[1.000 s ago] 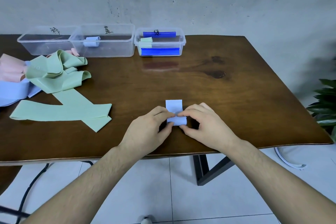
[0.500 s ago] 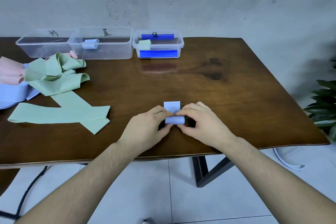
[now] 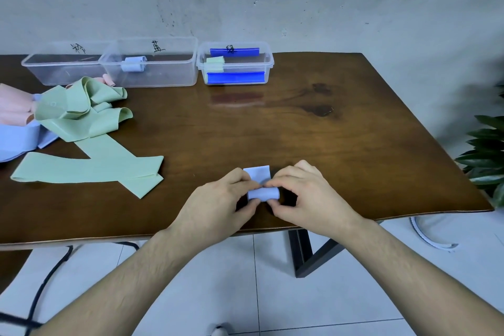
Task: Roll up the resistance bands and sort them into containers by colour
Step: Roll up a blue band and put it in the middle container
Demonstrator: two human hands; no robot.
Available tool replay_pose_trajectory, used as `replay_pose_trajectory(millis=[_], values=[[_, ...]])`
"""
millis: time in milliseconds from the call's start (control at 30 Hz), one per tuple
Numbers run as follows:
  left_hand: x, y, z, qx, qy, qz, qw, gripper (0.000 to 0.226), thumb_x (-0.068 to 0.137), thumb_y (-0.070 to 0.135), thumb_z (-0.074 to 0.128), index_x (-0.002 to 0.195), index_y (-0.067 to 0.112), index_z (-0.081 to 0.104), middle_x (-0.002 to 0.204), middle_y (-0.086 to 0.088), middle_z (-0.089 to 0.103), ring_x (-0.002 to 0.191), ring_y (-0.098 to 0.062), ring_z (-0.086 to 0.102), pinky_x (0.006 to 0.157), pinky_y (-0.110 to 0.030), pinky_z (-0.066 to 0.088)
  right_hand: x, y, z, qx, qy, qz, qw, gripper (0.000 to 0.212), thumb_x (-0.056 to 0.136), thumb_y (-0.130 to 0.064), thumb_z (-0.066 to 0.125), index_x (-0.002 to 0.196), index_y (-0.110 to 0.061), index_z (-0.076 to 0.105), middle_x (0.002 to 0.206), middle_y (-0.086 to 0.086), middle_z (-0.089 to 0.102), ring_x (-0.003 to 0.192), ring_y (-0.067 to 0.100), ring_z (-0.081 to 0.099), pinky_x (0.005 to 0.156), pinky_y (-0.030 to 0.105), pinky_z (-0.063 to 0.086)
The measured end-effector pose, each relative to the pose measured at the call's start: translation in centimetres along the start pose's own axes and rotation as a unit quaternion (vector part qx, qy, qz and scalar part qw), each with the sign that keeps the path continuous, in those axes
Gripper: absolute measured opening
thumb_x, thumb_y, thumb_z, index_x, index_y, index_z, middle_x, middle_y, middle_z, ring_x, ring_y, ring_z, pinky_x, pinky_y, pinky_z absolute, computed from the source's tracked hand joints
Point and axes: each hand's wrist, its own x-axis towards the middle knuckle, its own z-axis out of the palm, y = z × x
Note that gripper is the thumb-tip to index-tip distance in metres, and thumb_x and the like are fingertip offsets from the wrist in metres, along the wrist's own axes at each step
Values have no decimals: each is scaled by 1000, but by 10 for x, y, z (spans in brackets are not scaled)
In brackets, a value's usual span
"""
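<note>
Head view: light-blue band roll (image 3: 262, 194) near table (image 3: 354, 172) front edge.

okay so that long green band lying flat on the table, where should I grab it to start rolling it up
Probably the green band at its free left end, coming in from the left. That end lies flat and bare on the table; the right end is folded under a crossing strip, so it would snag.

The flat tail of the pale blue band (image 3: 257, 172) has grown shorter as the roll under both hands' grip gets fatter, working away from the surface's near edge.
</note>
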Motion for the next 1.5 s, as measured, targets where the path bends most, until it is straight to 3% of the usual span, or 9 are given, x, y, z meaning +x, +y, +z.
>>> replay_pose_trajectory(millis=[200, 333, 533, 733, 867, 1000, 1233, 1333, 1500], values=[[2, -3, 1, -11, 14, -21, 1000, 30, 93, 47, 47, 117, 34, 62, 104, 17, 59, 60, -8, 49, 47, -18, 37, 4, 1, -1, 15, -24, 26, 999, 35, 89, -36, 64, 124, -35, 64, 104, -26, 58, 99, 5, 43, 96, 31, 42], [3, -2, 2, -9, 37, -33, 999, 22, 94, 41, 57, 114, 33, 59, 103, 18, 60, 55, -8, 44, 45, -13, 28, 5, 2, -1, 13, -20, 21, 999, 24, 91, -37, 64, 115, -37, 64, 109, -26, 62, 100, 5, 44, 94, 32, 42], [4, -4, 7, -41, 66, -33, 996, 16, 94, 36, 57, 106, 29, 65, 109, 19, 58, 67, -5, 43, 49, -12, 33, 9, 7, 3, -7, -3, 34, 999, 27, 91, -38, 67, 117, -31, 70, 109, -24, 56, 102, 1, 39, 94, 29, 39], [11, -6, 7, -38, 71, -49, 996, 22, 94, 39, 53, 105, 29, 68, 104, 18, 63, 71, -8, 60, 52, -27, 49, 13, 3, 2, -3, 4, 8, 1000, 27, 90, -34, 70, 117, -35, 65, 112, -23, 55, 101, 7, 44, 92, 34, 44], [12, -6, 9, -33, 69, -54, 996, 19, 96, 35, 56, 110, 28, 67, 107, 17, 61, 71, -10, 60, 53, -29, 50, 17, 6, 0, 15, -15, 19, 1000, 25, 89, -31, 72, 113, -34, 67, 109, -22, 58, 98, 6, 46, 93, 38, 45], [9, -5, 7, -19, 78, -21, 997, 19, 94, 35, 61, 110, 27, 65, 110, 17, 57, 56, -10, 44, 45, -14, 32, 22, 9, -1, 10, -28, 26, 999, 27, 92, -35, 68, 119, -32, 68, 109, -21, 61, 98, 4, 45, 95, 37, 43], [12, -10, 8, -11, 74, -26, 997, 28, 94, 44, 49, 112, 29, 65, 111, 18, 59, 66, -12, 61, 47, -28, 48, 21, 12, 2, -18, 1, 11, 1000, 33, 90, -34, 70, 123, -35, 66, 115, -22, 56, 102, 4, 41, 95, 34, 41], [14, -11, 7, -7, 70, -36, 997, 22, 95, 35, 61, 115, 29, 67, 111, 18, 60, 69, -10, 60, 50, -27, 49, 21, 13, 3, -18, 3, 3, 1000, 31, 89, -31, 72, 120, -34, 67, 113, -21, 56, 99, 4, 41, 92, 35, 43], [16, -10, 7, -10, 55, -44, 997, 28, 95, 38, 58, 122, 32, 63, 116, 20, 53, 68, -11, 58, 52, -25, 49, 26, 13, 2, -26, 3, 10, 1000, 24, 96, -37, 65, 121, -36, 68, 112, -23, 59, 99, 1, 39, 91, 33, 41]])
